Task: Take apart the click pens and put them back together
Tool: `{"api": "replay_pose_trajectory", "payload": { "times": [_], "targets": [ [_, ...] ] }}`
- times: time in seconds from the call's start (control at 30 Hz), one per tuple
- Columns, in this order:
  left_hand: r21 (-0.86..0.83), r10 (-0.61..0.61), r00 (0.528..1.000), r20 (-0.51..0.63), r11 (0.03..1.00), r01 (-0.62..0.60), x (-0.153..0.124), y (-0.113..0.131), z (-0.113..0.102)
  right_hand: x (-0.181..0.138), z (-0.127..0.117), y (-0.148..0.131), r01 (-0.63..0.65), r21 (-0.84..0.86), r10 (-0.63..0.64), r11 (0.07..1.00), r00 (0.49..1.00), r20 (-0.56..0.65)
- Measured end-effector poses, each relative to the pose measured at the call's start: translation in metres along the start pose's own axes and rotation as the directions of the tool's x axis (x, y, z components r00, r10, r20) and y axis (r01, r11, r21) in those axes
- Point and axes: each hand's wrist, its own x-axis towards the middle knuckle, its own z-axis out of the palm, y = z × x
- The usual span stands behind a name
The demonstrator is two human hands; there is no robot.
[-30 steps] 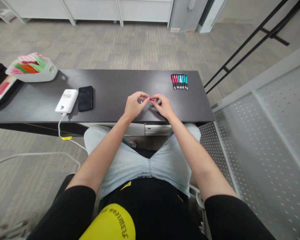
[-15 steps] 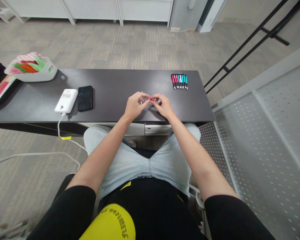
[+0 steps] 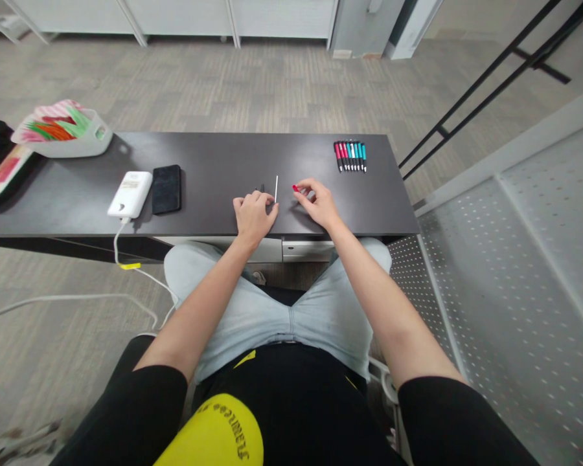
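My right hand (image 3: 318,202) pinches a small red pen part (image 3: 295,188) between thumb and fingertips, just above the dark desk. My left hand (image 3: 254,217) is low over the desk, palm down, its thumb apart from the fingers and nothing visible in it. Right beside its fingertips lies a thin white pen refill (image 3: 276,188), pointing away from me. Small black pen parts (image 3: 262,188) show just beyond the left fingers, partly hidden by them. Farther right, several red and blue pens (image 3: 350,156) with black grips lie side by side in a row.
On the left of the desk (image 3: 214,162) are a black phone (image 3: 166,189) and a white power bank (image 3: 130,194) with a cable (image 3: 116,249) hanging over the front edge. A white basket (image 3: 75,147) with colourful contents stands farther left. A perforated panel (image 3: 525,259) rises at the right.
My hands were together at the red part. The left has let go and moved left and down toward the desk; the right keeps the red part. The white refill is now more exposed.
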Motion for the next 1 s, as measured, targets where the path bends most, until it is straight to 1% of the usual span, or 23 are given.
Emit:
{"api": "replay_pose_trajectory", "payload": {
  "times": [0.1,0.23,0.33,0.4,0.5,0.6,0.67,0.8,0.87,1.0],
  "targets": [
    [0.031,-0.019,1.0,-0.001,0.999,0.019,0.005,-0.002,0.006,0.0,-0.001,0.001,0.003,-0.001,-0.003,1.0,1.0,-0.006],
    [0.091,-0.058,0.998,0.035,0.994,0.054,0.021,-0.002,0.017,0.0,-0.002,0.002,0.022,0.002,-0.022,1.0,1.0,0.002],
    [0.074,-0.048,0.997,0.059,0.996,0.044,0.029,-0.005,0.022,0.0,-0.002,0.002,0.014,-0.002,-0.014,1.0,1.0,-0.005],
    [0.064,-0.019,0.997,0.078,0.998,0.014,0.029,-0.007,0.021,0.001,-0.001,0.002,0.005,0.002,-0.005,1.0,1.0,-0.02],
    [0.109,0.004,0.992,0.128,0.994,-0.018,0.023,-0.01,0.013,0.002,0.0,0.002,0.0,0.018,0.001,1.0,0.999,-0.037],
    [0.153,-0.045,0.984,0.173,0.988,0.018,0.018,-0.016,0.001,0.003,0.0,0.002,0.001,0.033,0.001,0.999,0.999,-0.048],
    [0.143,-0.043,0.984,0.174,0.99,0.018,0.016,-0.021,-0.007,0.004,0.001,0.002,-0.009,0.035,0.011,0.999,0.999,-0.051],
    [0.071,0.014,0.985,0.17,0.997,-0.027,0.016,-0.038,-0.019,0.004,0.001,0.0,-0.018,0.029,0.019,0.999,0.999,-0.043],
    [0.003,0.004,0.985,0.175,1.0,-0.005,0.017,-0.045,-0.025,0.004,0.001,-0.001,-0.015,0.024,0.016,1.0,0.999,-0.041],
    [-0.15,-0.057,0.986,0.16,0.985,0.082,0.016,-0.053,-0.038,0.005,0.0,-0.001,0.006,-0.015,-0.007,1.0,0.999,-0.035]
  ]
}}
